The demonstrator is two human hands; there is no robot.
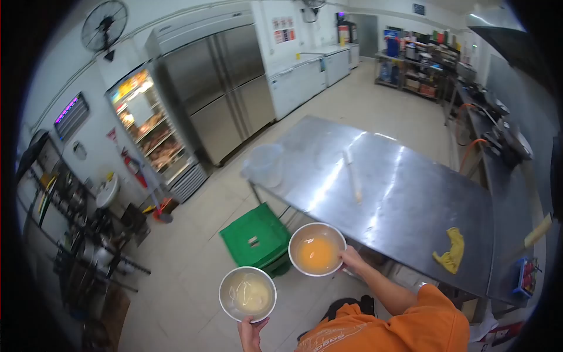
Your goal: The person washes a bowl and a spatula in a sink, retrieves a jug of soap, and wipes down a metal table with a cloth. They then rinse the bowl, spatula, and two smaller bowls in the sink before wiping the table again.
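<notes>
My left hand [252, 330] grips the near rim of a round metal bowl [247, 293], which holds a pale, whitish liquid. My right hand [350, 259] is closed on the right rim of a second metal bowl [317, 249] with an orange-yellow liquid in it. Both bowls are held in the air, slightly apart, the right one higher in view. Behind them stands a green lidded bin [253, 233]. The right bowl is beside the near edge of a steel table [404, 193].
On the table are a translucent container [264, 164], a long light-coloured stick [353, 176] and a yellow cloth [451, 251]. A lit display fridge [155, 132] and steel refrigerator [220, 88] line the back wall. Cluttered racks [64, 205] stand left; a counter with pans [510, 146] runs right.
</notes>
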